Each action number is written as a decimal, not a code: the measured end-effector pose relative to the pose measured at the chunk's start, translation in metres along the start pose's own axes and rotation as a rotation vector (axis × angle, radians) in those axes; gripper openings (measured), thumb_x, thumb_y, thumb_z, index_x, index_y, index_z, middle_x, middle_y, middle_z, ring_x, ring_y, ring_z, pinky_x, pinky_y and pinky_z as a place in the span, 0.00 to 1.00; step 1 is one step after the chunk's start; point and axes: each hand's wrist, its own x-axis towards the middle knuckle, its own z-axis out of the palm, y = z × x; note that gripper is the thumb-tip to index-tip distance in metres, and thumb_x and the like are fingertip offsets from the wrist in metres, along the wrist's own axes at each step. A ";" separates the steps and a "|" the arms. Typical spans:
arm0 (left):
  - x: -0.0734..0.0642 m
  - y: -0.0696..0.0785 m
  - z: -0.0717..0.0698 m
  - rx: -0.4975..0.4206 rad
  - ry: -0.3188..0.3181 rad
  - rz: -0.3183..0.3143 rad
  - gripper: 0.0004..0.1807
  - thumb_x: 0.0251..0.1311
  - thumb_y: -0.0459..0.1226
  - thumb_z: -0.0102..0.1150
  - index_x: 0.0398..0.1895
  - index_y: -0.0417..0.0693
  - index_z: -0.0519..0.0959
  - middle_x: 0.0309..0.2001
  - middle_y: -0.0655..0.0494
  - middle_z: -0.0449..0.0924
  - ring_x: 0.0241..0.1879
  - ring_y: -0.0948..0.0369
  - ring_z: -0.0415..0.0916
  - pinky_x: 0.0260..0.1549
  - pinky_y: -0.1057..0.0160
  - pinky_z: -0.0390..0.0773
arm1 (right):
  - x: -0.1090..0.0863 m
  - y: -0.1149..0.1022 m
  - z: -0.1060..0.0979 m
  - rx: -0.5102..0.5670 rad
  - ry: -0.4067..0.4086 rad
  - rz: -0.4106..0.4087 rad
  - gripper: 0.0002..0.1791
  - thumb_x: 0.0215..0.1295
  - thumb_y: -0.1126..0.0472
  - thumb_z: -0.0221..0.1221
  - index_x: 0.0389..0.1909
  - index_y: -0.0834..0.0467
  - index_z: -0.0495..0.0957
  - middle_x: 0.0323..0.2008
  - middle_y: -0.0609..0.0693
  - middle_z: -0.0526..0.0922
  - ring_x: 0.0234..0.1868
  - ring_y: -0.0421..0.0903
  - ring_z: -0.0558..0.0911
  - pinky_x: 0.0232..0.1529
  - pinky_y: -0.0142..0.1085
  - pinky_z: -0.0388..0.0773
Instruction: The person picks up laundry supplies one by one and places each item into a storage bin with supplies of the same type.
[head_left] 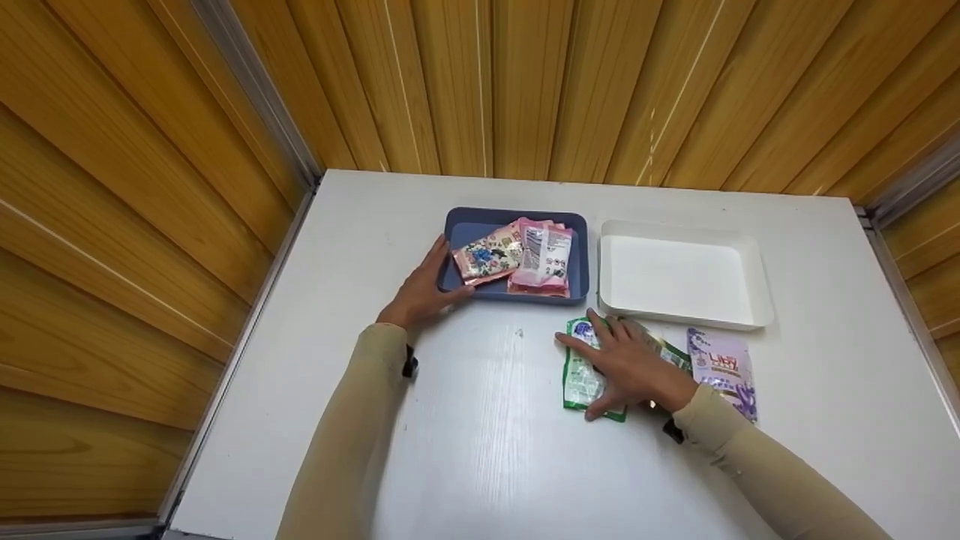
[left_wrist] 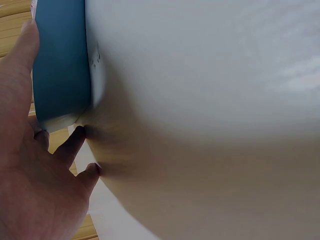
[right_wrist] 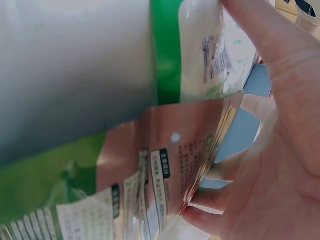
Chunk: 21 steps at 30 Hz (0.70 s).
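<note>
Head view: nearer right hand (head_left: 634, 367) spreads fingers wide over the green-edged packet (head_left: 580, 375) on the table (head_left: 480, 457), packet's long axis fore-and-aft; left hand (head_left: 421, 294), fingers splayed, touches the blue tray (head_left: 517, 298).

- Side by side on the bench (head_left: 465, 450): one tray (head_left: 517, 298) at left, a second tray (head_left: 759, 300) just to its right, with a wall (head_left: 525, 90) behind.
- Inside the left tray: a single packet (head_left: 487, 255) on the left, a packet pile (head_left: 545, 259) on the right.
- At that tray's left front corner: the left hand (head_left: 424, 292).
- In front of the trays: two pouches (head_left: 581, 379) partly beneath the right hand (head_left: 626, 367), and a third pouch (head_left: 722, 367) to their right, before the second tray.
</note>
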 end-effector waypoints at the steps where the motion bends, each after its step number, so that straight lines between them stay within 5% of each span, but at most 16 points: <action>1: 0.000 0.000 0.000 0.003 -0.002 -0.002 0.60 0.61 0.63 0.66 0.85 0.55 0.41 0.84 0.67 0.30 0.82 0.54 0.41 0.77 0.50 0.51 | 0.000 0.000 0.000 0.002 0.000 0.001 0.73 0.31 0.26 0.78 0.82 0.37 0.53 0.79 0.71 0.44 0.75 0.79 0.50 0.70 0.74 0.46; 21: -0.003 0.001 -0.002 -0.013 0.015 0.016 0.59 0.61 0.62 0.66 0.85 0.54 0.42 0.84 0.65 0.32 0.81 0.52 0.43 0.77 0.48 0.53 | 0.003 -0.002 -0.001 -0.020 0.017 -0.032 0.67 0.33 0.28 0.79 0.79 0.37 0.60 0.77 0.72 0.52 0.72 0.77 0.57 0.69 0.74 0.51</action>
